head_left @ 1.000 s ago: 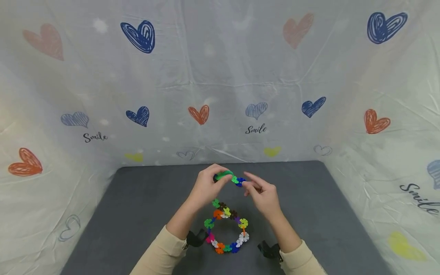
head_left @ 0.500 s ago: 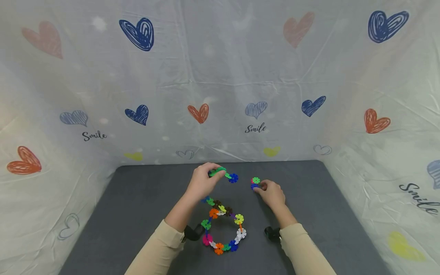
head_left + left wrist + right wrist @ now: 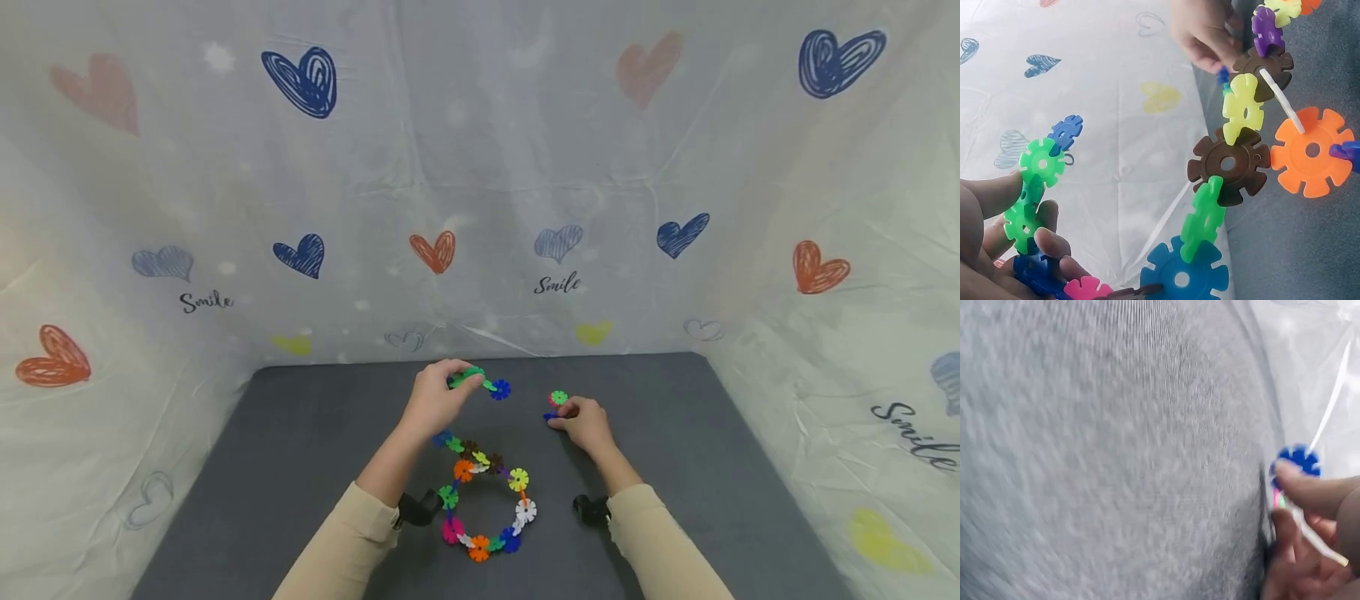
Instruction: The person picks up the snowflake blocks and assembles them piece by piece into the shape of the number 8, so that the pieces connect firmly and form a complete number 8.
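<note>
My left hand holds the end of a chain of interlocking plastic snowflake discs up over the back of the table. In the left wrist view its fingers curl round green discs, with a small blue disc at the free tip. The chain runs down through a large blue disc and brown discs into a multicoloured ring. Further right, my right hand pinches a blue snowflake disc low over the table. A green disc and a partly hidden pink one lie at its fingertips.
A dark grey table lies under both hands. Behind and around it hangs a pale cloth printed with hearts. Black wrist straps hang beside both forearms.
My right hand has moved right and down, away from the chain's blue end disc, and now pinches a separate blue disc. My left hand has drifted left, still gripping the chain.
</note>
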A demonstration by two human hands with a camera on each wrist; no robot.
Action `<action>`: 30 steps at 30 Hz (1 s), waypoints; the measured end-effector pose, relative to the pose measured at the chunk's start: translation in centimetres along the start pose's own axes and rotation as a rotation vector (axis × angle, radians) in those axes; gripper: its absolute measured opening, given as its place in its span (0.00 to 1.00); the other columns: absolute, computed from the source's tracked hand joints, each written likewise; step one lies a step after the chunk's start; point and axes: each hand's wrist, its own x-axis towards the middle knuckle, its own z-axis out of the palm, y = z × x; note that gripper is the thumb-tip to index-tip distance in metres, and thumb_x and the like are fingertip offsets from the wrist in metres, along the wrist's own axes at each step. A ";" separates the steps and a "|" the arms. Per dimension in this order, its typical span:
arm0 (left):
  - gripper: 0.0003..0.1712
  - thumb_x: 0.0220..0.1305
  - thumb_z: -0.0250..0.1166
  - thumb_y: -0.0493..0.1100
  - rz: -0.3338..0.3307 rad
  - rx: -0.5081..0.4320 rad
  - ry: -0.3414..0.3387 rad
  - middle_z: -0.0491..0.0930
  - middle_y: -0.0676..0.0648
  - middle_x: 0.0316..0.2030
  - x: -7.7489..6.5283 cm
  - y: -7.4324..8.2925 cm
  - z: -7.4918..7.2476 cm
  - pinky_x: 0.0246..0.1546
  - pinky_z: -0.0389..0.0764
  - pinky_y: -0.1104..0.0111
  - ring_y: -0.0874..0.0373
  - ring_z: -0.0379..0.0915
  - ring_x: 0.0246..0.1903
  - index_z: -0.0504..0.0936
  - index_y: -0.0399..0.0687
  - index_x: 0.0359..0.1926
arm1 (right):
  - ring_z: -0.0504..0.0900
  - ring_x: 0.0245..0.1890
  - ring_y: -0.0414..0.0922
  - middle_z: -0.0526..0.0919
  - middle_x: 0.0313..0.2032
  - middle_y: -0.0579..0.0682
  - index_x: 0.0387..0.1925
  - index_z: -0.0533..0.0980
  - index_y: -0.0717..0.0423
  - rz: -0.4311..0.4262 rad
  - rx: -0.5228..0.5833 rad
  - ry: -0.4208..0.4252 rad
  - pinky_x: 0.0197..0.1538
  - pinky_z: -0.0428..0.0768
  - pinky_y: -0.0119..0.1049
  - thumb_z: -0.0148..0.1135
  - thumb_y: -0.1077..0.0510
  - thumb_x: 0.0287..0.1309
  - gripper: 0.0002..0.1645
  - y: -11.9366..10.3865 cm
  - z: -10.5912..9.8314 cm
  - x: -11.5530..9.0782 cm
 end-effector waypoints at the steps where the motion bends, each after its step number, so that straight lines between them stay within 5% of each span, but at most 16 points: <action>1: 0.19 0.70 0.65 0.54 -0.006 0.000 0.001 0.82 0.45 0.55 -0.1 -0.1 0.0 0.45 0.82 0.54 0.51 0.81 0.43 0.84 0.49 0.54 | 0.81 0.31 0.46 0.85 0.30 0.49 0.33 0.80 0.57 -0.011 0.056 -0.023 0.37 0.78 0.41 0.77 0.54 0.54 0.13 -0.3 -0.1 -0.4; 6: 0.20 0.70 0.65 0.54 -0.025 -0.009 -0.004 0.83 0.45 0.53 -0.1 -0.8 0.2 0.43 0.83 0.55 0.53 0.81 0.40 0.84 0.48 0.55 | 0.85 0.29 0.54 0.88 0.31 0.54 0.40 0.78 0.58 -0.193 0.257 -0.162 0.27 0.78 0.36 0.68 0.55 0.64 0.11 -4.1 -1.7 -5.0; 9: 0.19 0.71 0.64 0.53 -0.043 -0.018 -0.007 0.84 0.45 0.51 0.1 -1.2 0.2 0.40 0.83 0.57 0.55 0.81 0.38 0.84 0.47 0.55 | 0.87 0.33 0.55 0.88 0.36 0.57 0.42 0.76 0.58 -0.359 0.290 -0.325 0.29 0.82 0.37 0.62 0.55 0.70 0.09 -7.0 -2.4 -8.5; 13: 0.17 0.71 0.65 0.51 -0.078 -0.029 0.010 0.85 0.45 0.47 0.3 -1.8 0.0 0.36 0.81 0.59 0.55 0.79 0.35 0.85 0.48 0.52 | 0.80 0.28 0.37 0.83 0.31 0.44 0.41 0.75 0.51 -0.490 0.168 -0.618 0.32 0.78 0.30 0.57 0.51 0.73 0.08 -9.0 -1.0 -11.7; 17: 0.17 0.71 0.64 0.52 -0.110 -0.027 0.013 0.85 0.45 0.46 0.5 -2.8 0.2 0.34 0.79 0.60 0.55 0.78 0.34 0.86 0.48 0.52 | 0.67 0.19 0.31 0.70 0.23 0.35 0.38 0.73 0.45 -0.485 -0.022 -0.766 0.27 0.69 0.26 0.58 0.51 0.72 0.05 -8.8 0.8 -13.2; 23: 0.17 0.72 0.63 0.50 -0.212 -0.047 0.000 0.84 0.42 0.40 0.7 -6.0 1.0 0.29 0.76 0.63 0.49 0.80 0.33 0.85 0.44 0.52 | 0.65 0.17 0.33 0.68 0.20 0.37 0.34 0.73 0.45 -0.454 -0.252 -0.770 0.23 0.65 0.28 0.62 0.54 0.69 0.07 -7.8 1.9 -14.0; 30: 0.16 0.69 0.66 0.46 -0.254 0.015 -0.057 0.84 0.43 0.32 0.1 -9.5 3.1 0.29 0.76 0.65 0.52 0.80 0.31 0.83 0.39 0.50 | 0.82 0.32 0.41 0.84 0.32 0.43 0.45 0.80 0.49 -0.442 -0.655 -0.506 0.40 0.80 0.44 0.67 0.51 0.64 0.10 -6.4 0.4 -12.5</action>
